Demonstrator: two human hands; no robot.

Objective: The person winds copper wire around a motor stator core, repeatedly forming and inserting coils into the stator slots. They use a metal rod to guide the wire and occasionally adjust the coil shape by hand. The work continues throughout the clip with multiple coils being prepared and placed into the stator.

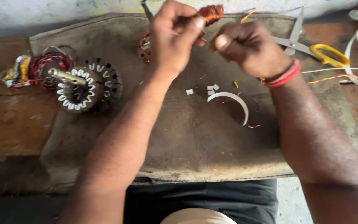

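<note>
Near the worktop's far edge, the left hand point(174, 35) pinched a copper wire coil point(210, 13) in clenched fingers — the right hand point(245, 45) was fisted, its contents hidden. The coil looked light, springy, easily kinked — best held by the bundle.

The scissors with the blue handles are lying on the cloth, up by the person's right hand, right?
Not quite: the scissors have yellow handles, not blue. The head view shows them lying at the far edge of the cloth, just beyond the right hand.
</note>
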